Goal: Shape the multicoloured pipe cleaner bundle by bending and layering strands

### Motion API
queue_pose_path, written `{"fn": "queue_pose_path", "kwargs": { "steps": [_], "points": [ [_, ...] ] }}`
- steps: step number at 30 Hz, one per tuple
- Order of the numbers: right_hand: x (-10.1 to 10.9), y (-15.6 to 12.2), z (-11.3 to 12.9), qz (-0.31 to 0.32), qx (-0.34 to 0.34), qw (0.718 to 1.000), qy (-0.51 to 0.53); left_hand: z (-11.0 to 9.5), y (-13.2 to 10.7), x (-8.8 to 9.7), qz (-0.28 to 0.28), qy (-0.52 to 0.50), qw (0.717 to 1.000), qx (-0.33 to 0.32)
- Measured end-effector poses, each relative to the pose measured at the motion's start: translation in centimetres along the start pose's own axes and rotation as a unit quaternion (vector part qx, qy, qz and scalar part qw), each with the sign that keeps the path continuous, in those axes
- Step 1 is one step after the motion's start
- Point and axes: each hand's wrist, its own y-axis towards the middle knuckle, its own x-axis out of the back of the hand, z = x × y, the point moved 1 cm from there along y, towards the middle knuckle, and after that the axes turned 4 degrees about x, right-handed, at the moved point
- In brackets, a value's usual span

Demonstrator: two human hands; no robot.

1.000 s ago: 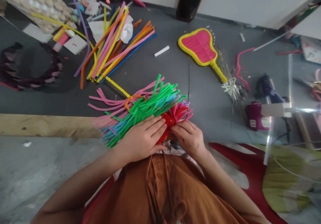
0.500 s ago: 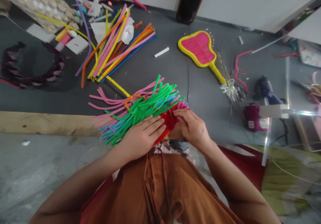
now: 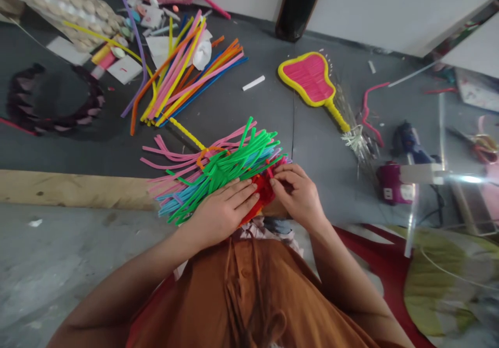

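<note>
A bundle of pipe cleaners in green [image 3: 230, 163], pink [image 3: 171, 155] and light blue [image 3: 167, 205] lies at the table's front edge. Red pipe cleaners [image 3: 265, 191] form its near right part. My left hand [image 3: 222, 210] rests on the green and red ones with its fingers stretched out. At the right end, my right hand [image 3: 298, 194] pinches a red pipe cleaner between thumb and fingers. From the bundle's far side sticks a twisted yellow stem [image 3: 187, 133], with an orange loop [image 3: 201, 158] at its base.
Loose pipe cleaners [image 3: 187, 77] are heaped at the back left, near a dark headband [image 3: 54, 121]. A pink-and-yellow paddle shape [image 3: 307, 77] lies ahead beside a wire bundle [image 3: 360, 147]. At the right are a glue gun [image 3: 413, 142], a purple box [image 3: 390, 181] and scissors [image 3: 483, 147].
My right hand's fingers have curled in more, and the thumb has come nearer the red pipe cleaners. My left hand stays in place on the bundle. The view has shifted slightly.
</note>
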Motion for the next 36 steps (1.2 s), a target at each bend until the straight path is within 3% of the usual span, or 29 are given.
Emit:
{"fn": "queue_pose_path", "kwargs": {
  "steps": [4,8,15,21,23,25,27,29,31,33,36],
  "points": [
    [0.9,-0.9,-0.2,-0.04,-0.005,0.999,-0.021,0.0,-0.2,-0.1,0.003,-0.002,1.0,0.002],
    [1.2,-1.1,-0.5,-0.04,0.016,0.998,-0.038,-0.2,-0.2,0.0,0.012,-0.005,1.0,0.005],
    [1.5,1.0,-1.2,-0.068,0.022,0.997,-0.017,-1.2,2.0,-0.3,-0.016,0.017,0.997,0.075],
    [1.4,1.7,-2.3,-0.037,0.013,0.999,-0.001,-2.2,2.3,-0.7,0.043,0.038,0.995,0.076],
    [1.5,1.5,-2.4,-0.053,0.002,0.999,-0.005,-2.4,2.0,-0.7,0.059,0.052,0.994,0.073],
    [1.7,1.3,-2.0,-0.095,0.04,0.993,-0.051,-2.4,1.9,-0.7,0.06,0.068,0.993,0.07],
    [1.7,0.9,-1.2,-0.117,0.135,0.977,-0.114,-2.5,1.8,-0.8,0.057,0.085,0.992,0.071],
    [1.5,0.5,-0.3,-0.07,0.249,0.959,-0.116,-2.6,1.8,-0.9,0.056,0.097,0.991,0.073],
    [1.0,0.3,0.4,0.009,0.302,0.951,-0.06,-2.7,1.7,-1.0,0.057,0.1,0.99,0.078],
    [0.4,0.7,0.5,0.055,0.272,0.961,-0.009,-2.9,1.5,-1.1,0.055,0.095,0.99,0.086],
    [-0.2,2.4,0.0,0.079,0.154,0.985,0.009,-3.0,1.3,-1.1,0.045,0.087,0.99,0.105]
  ]
}}
